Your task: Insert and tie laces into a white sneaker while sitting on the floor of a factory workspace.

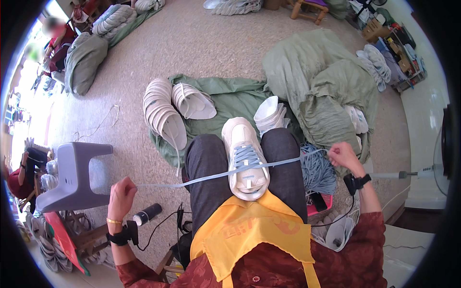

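Note:
A white sneaker (238, 130) rests between my thighs with its toe pointing away from me and light blue lacing over its front. Across it, a light blue shoelace (206, 179) stretches nearly straight from one hand to the other; whether it is one piece or two ends cannot be told. My left hand (123, 194) is out to the left, closed with its fingertips pinching the lace. Higher up at the right, beyond my thigh, my right hand (342, 156) is also closed in a pinch on the lace.
Beside my right thigh, a pink basket (319, 209) holds a heap of blue laces (318, 173) and a dark phone. Stacked white shoe uppers (161, 113) lie on green cloth (230, 96) ahead. A grey plastic stool (72, 175) and a dark cylinder (148, 214) stand left. Other people sit farther left.

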A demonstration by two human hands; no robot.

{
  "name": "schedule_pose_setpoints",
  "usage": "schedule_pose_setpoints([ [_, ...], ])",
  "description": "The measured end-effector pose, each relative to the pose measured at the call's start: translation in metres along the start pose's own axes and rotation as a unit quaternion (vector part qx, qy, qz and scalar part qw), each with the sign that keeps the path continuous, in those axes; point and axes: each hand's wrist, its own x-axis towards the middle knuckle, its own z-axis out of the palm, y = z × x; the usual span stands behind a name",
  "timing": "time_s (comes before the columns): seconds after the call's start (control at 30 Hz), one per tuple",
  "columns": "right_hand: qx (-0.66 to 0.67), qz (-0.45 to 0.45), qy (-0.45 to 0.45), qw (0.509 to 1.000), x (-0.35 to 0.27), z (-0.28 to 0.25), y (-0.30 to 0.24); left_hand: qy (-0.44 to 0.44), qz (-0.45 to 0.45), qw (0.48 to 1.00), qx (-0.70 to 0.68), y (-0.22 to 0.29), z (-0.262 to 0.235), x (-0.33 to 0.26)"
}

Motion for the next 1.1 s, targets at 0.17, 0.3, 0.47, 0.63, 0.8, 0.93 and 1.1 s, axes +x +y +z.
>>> schedule_pose_setpoints([
  [0.17,0.177,-0.092,-0.150,0.968,0.019,-0.021,-0.082,0.001,0.042,0.992,-0.120,0.060,-0.037,0.056],
  [0.3,0.367,-0.213,-0.009,0.905,-0.004,-0.028,-0.139,0.163,0.028,0.941,-0.295,0.105,-0.055,0.079],
  [0.47,0.407,-0.151,-0.042,0.900,-0.037,0.028,-0.142,0.002,0.003,0.956,-0.295,0.097,0.024,0.066],
  [0.63,0.293,-0.160,-0.093,0.938,-0.043,0.089,-0.136,-0.239,-0.039,0.867,-0.435,0.141,0.085,0.035],
  [0.8,0.365,-0.161,-0.168,0.902,-0.035,0.116,-0.147,-0.256,-0.011,0.843,-0.472,0.168,0.109,0.034],
  [0.93,0.350,-0.189,-0.174,0.901,-0.031,0.123,-0.150,-0.242,-0.020,0.843,-0.480,0.172,0.118,0.037],
  [1.1,0.313,-0.205,-0.140,0.917,-0.027,0.128,-0.152,-0.189,-0.013,0.843,-0.503,0.176,0.126,0.039],
])
